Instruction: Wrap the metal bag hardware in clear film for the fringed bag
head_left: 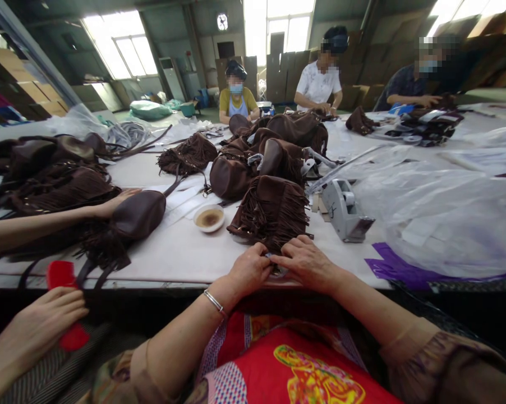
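Note:
A dark brown fringed bag [272, 210] lies on the white table in front of me, its near edge at my fingers. My left hand [249, 269] is closed in a pinch at that edge, a silver bangle on its wrist. My right hand [307, 262] meets it from the other side, its fingers bent and closed on the same edge. Between the fingertips a small pale, shiny part of the bag shows; its exact kind is hidden. Left of the bag sits a small white dish [209, 218] with brownish liquid.
A grey tape dispenser [346, 210] stands right of the bag, beside clear plastic sheeting [446, 219]. More brown bags [236, 174] pile up behind. At left, a co-worker's hand holds a red brush-like object [61, 275], while the other touches a brown bag [139, 214]. Several people work across the table.

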`<state>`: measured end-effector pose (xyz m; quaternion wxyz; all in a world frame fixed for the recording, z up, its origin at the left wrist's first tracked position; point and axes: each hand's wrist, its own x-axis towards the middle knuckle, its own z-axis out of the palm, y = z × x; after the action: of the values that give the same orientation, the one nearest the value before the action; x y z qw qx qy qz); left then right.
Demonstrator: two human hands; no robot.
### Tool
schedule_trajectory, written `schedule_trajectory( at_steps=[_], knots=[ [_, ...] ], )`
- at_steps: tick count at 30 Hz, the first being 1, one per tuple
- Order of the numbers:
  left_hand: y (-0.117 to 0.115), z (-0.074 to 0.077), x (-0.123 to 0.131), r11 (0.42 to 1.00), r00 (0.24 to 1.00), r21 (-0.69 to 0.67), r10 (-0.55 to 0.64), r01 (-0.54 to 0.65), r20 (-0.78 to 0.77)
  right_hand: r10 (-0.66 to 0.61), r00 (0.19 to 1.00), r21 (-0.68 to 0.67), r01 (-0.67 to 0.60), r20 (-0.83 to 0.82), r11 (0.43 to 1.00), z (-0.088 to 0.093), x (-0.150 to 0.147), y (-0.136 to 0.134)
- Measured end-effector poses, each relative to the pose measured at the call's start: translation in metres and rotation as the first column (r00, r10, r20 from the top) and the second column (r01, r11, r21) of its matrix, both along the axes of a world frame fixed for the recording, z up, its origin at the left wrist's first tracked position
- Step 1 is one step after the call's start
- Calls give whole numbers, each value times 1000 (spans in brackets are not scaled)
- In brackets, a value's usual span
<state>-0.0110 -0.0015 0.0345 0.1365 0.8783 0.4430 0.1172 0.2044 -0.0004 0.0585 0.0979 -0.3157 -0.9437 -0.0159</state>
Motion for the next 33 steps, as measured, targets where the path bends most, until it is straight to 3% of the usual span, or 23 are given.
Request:
schedule_trajectory(
  at_steps=[11, 19, 26, 33],
  knots=[
    [2, -2, -4, 999, 999, -22, -40, 41, 36, 82, 995, -28, -80, 61, 996, -1, 1, 13],
    [-4, 8, 1, 993, 993, 15, -117, 117, -11, 65, 998, -59, -63, 28, 996, -9, 2, 11],
    [1, -4, 13, 996, 996, 57, -70, 73, -54, 19, 998, -73, -23, -54, 997, -22, 4, 8],
    [0, -8, 14, 992, 997, 104, -76, 78, -17, 1, 997, -75, -7, -71, 997, -22, 3, 5]
  ],
)
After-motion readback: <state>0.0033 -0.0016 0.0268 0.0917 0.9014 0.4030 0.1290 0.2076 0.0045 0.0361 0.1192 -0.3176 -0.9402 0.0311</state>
